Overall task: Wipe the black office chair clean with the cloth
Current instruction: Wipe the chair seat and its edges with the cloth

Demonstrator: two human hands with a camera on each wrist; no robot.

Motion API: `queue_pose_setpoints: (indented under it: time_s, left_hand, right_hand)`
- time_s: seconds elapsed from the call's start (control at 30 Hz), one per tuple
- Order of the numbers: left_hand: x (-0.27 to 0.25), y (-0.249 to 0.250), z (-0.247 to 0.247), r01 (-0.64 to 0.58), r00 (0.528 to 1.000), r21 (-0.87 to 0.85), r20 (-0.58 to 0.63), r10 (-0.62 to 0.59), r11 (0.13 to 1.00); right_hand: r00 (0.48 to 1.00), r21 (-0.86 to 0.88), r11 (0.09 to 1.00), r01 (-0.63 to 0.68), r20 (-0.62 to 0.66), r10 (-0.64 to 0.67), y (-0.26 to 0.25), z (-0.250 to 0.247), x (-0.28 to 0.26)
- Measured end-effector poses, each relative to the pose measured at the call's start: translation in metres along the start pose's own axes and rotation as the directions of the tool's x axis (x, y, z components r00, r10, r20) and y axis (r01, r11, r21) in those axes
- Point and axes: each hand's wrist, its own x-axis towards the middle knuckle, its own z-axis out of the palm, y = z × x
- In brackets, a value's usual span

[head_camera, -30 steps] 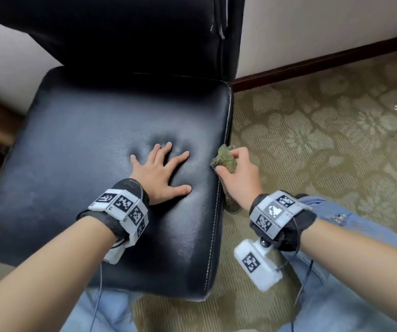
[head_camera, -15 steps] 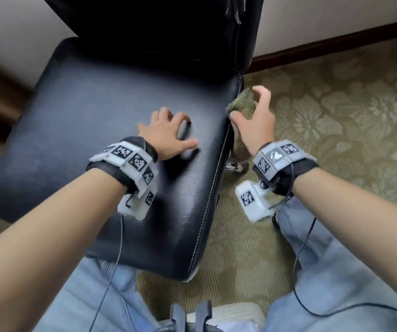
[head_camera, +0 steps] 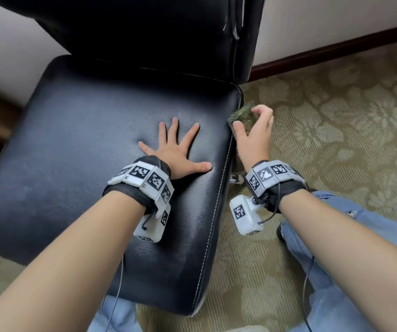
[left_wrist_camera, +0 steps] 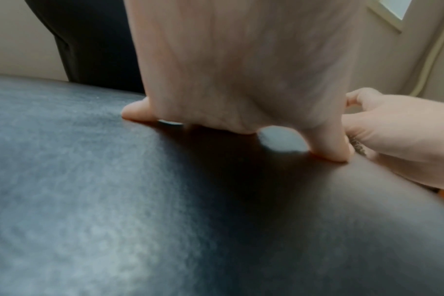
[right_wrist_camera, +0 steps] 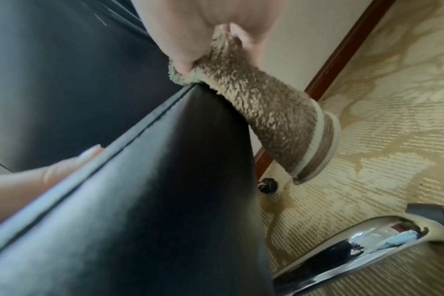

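Your left hand (head_camera: 177,152) presses flat, fingers spread, on the chair seat (head_camera: 85,144); at its 3 o'clock edge, your right hand (head_camera: 255,137) grips the cloth (head_camera: 241,117).

My chair (head_camera: 92,144) is shiny black with a thin white stitch line. My cloth (right_wrist_camera: 261,104) is fuzzy brown with pale stripes at its end. The carpet (head_camera: 336,130) is tan with pale flowers. My jeans (head_camera: 350,267) are light blue.

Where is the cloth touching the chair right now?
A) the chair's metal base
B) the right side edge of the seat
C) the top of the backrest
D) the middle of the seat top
B: the right hand holds the cloth against the right side edge of the seat, its loose end hanging down.
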Motion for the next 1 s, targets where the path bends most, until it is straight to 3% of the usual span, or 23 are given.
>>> queue_pose_setpoints:
  time_s: [0.07,0.17,0.27,0.43,0.57,0.73,1.0]
  left_hand:
    - [0.000,0.000,0.000,0.001,1.000,0.002,0.008,-0.001,1.000]
    - [0.001,0.000,-0.001,0.006,1.000,0.010,0.017,-0.006,1.000]
    - [0.002,0.000,-0.001,0.010,1.000,0.010,0.025,-0.011,1.000]
    - [0.002,0.002,-0.001,0.013,1.000,0.009,0.021,-0.013,1.000]
    - [0.001,0.001,-0.001,0.009,1.000,0.010,0.029,-0.009,1.000]
    - [0.001,0.002,-0.001,0.006,0.999,0.015,0.042,-0.007,1.000]
    - [0.002,0.002,-0.002,-0.002,0.998,0.015,0.058,0.001,1.000]
  right_hand:
    - [0.997,-0.017,0.998,0.067,-0.024,-0.067,0.005,0.000,-0.001]
    - [0.990,-0.053,0.991,0.120,0.074,-0.116,0.012,0.000,-0.006]
    - [0.976,-0.103,0.992,0.070,0.212,-0.047,0.011,0.003,-0.007]
    - [0.968,-0.043,0.997,-0.068,0.240,0.076,0.001,0.009,0.004]
    - [0.975,-0.108,0.994,-0.017,0.219,0.041,0.002,0.003,-0.004]
    - [0.945,-0.206,0.978,0.032,0.325,0.038,0.010,-0.011,-0.027]
    - [0.973,-0.292,0.956,-0.018,0.214,0.084,-0.007,0.013,0.067]
